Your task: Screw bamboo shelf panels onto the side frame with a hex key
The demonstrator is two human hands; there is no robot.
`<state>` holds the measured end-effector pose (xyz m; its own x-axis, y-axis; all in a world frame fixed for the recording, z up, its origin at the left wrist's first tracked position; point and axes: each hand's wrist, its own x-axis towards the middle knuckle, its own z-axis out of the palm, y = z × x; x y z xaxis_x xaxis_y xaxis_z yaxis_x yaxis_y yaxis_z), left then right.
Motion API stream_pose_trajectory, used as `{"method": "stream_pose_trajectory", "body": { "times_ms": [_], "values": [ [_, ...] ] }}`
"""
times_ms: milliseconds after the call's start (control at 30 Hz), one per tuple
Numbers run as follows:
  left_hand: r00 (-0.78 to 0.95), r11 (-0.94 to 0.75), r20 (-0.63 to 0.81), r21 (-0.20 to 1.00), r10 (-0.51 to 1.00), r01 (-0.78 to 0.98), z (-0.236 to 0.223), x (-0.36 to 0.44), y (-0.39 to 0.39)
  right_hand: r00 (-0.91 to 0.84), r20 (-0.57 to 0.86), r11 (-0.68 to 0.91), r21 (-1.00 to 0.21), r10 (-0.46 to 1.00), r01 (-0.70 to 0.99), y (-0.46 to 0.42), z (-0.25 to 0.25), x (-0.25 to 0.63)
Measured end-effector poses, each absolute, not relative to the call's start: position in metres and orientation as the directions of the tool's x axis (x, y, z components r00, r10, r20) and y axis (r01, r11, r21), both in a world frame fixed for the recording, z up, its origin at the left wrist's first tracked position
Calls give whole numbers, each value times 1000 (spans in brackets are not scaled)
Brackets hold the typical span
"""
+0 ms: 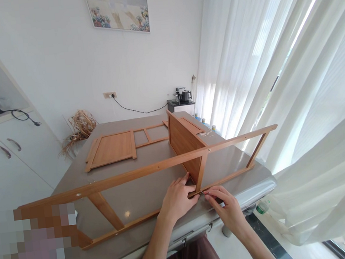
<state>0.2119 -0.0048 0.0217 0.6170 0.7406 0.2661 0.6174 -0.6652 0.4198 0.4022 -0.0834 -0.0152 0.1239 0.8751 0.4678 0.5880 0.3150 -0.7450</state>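
A long wooden ladder-like frame [140,172] lies across the near part of a grey table [148,190]. A wooden panel [184,144] stands upright on edge, joined to the frame. My left hand [177,199] rests on the frame's near rail beside the panel's foot, fingers bent and pressing it. My right hand [224,204] pinches a small metal piece, too small to name, against the rail at the joint [202,192].
A second wooden frame with a board [114,148] lies flat at the table's far side. Dried grass [80,127] sits at the far left corner, a kettle stand [181,99] by the wall. White curtains [295,90] hang right. White cabinets [8,165] stand left.
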Motion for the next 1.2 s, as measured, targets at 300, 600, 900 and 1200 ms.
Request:
{"method": "stream_pose_trajectory", "body": {
  "times_ms": [300,600,900,1200],
  "values": [
    [615,-665,267,407,742,626,20,211,-4,5,328,228,-665,945,711,-79,-3,401],
    [614,-671,281,396,738,626,18,212,-4,-104,214,230,-727,971,647,-77,6,405],
    [614,-669,275,401,740,626,20,213,-5,-133,205,242,-728,970,642,-79,11,407],
    [619,-675,277,386,735,629,19,213,-4,-145,169,222,-713,975,665,-77,11,409]
  ]
}}
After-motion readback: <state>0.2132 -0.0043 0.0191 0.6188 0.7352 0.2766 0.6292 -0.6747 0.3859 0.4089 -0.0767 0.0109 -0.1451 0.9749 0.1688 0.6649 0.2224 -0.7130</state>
